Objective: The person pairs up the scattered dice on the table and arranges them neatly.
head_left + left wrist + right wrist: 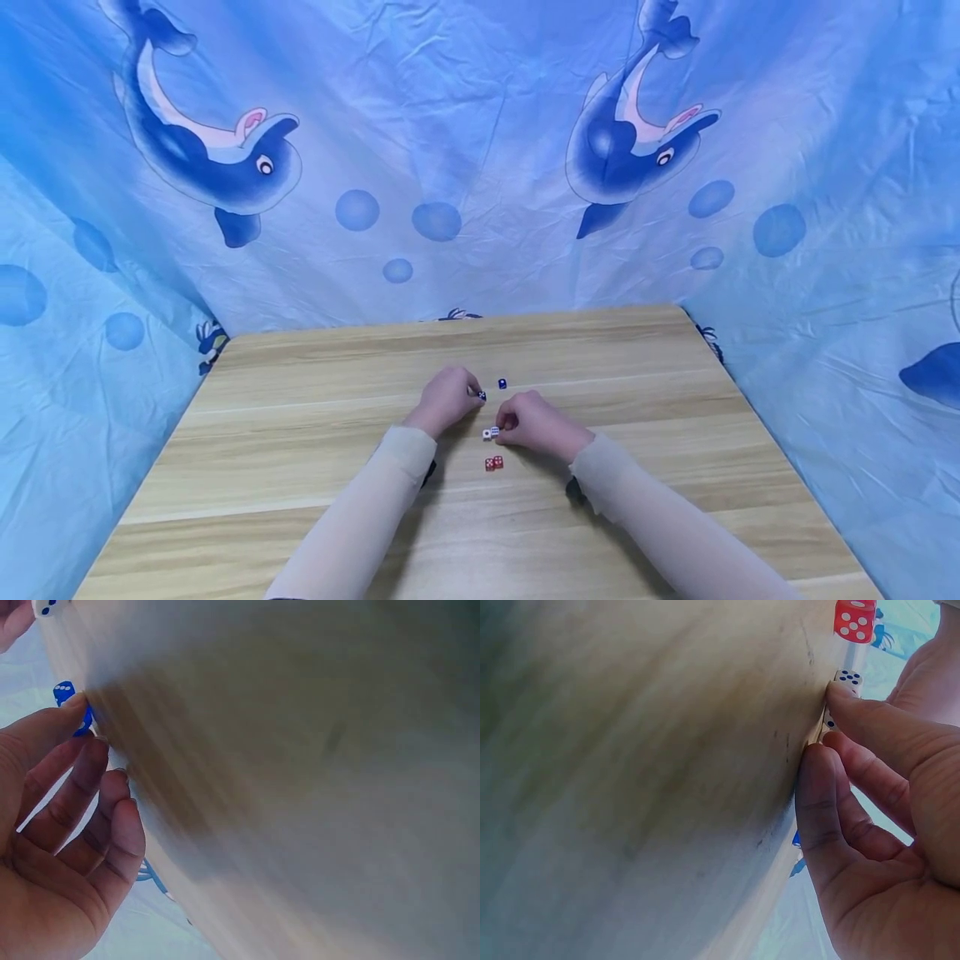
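My left hand (448, 398) pinches a blue die (482, 396) between thumb and fingertips, low over the table. A second blue die (502, 383) lies just beyond it to the right; in the left wrist view this other blue die (64, 691) shows past the thumb. My right hand (536, 423) holds a white die (495, 432) between thumb and index finger, and the thumb partly covers it in the right wrist view. Another white die (487, 434) sits right beside it on the left. Nearer to me, two red dice (490, 464) lie side by side.
The dice are on a wood-grain table (300, 417). Blue cloth (480, 150) printed with dolphins and bubbles hangs behind the table and along both sides. Both forearms, in light sleeves (360, 517), reach in from the near edge.
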Available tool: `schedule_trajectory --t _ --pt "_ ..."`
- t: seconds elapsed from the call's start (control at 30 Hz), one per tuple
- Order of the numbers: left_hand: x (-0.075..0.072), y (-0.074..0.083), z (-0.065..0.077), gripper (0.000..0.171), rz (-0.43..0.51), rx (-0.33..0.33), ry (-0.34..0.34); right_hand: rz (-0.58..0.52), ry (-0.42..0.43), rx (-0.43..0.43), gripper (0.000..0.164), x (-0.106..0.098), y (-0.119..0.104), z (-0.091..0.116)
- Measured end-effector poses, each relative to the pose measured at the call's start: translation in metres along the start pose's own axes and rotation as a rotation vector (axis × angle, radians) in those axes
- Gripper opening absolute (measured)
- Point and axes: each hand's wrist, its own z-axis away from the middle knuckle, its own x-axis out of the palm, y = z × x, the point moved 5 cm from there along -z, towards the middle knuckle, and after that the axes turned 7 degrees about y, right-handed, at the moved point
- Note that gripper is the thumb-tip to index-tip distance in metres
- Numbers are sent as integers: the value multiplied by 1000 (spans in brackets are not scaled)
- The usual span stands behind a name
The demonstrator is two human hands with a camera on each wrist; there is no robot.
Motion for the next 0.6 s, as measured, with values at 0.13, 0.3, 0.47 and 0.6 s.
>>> schedule_trajectory --t 0.13,0.3,0.47,0.6 --pt "1 -2 6 8 -11 -3 -6 0 -1 5 12 1 1 1" --pt "0 -2 11 7 -16 -1 -12 0 1 13 11 0 -1 1" --pt "2 1 16 7 -18 4 -20 6 -5 4 11 -1 -2 1" --pt "2 2 18 6 -19 17 -23 2 -5 -12 11 -1 -3 1"
